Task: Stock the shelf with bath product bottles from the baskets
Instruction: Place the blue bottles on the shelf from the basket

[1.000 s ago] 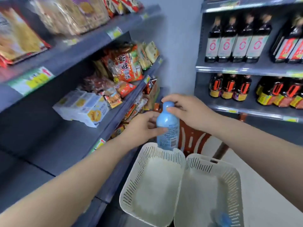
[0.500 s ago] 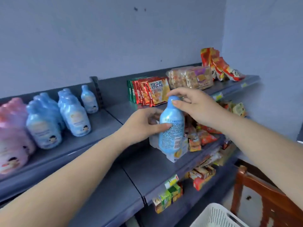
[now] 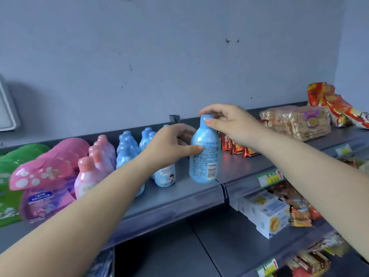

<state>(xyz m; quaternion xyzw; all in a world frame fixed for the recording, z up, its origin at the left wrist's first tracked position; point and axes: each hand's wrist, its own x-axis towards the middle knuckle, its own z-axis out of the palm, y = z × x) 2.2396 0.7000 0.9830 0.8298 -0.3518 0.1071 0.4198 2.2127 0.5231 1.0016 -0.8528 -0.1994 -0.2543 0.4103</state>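
I'm gripping blue bottle (image 3: 205,154) with both hands (image 3: 171,146) (image 3: 229,122); risking knocking shelved blue bottles (image 3: 129,148) over while setting down.

— What sits on the right end of the top level?
— A clear bag of puffed snack bars (image 3: 295,121), with red and yellow wrappers (image 3: 335,103) piled behind it, and small red packets (image 3: 236,146) standing to the left of the bag.
— And on the level below?
— White cartons (image 3: 268,213) with a yellow print, orange snack packs (image 3: 300,217) just beside them.
— Anything on the rails?
— Green and yellow price tags (image 3: 269,177). Behind it all is a grey wall (image 3: 159,56) with dark specks.
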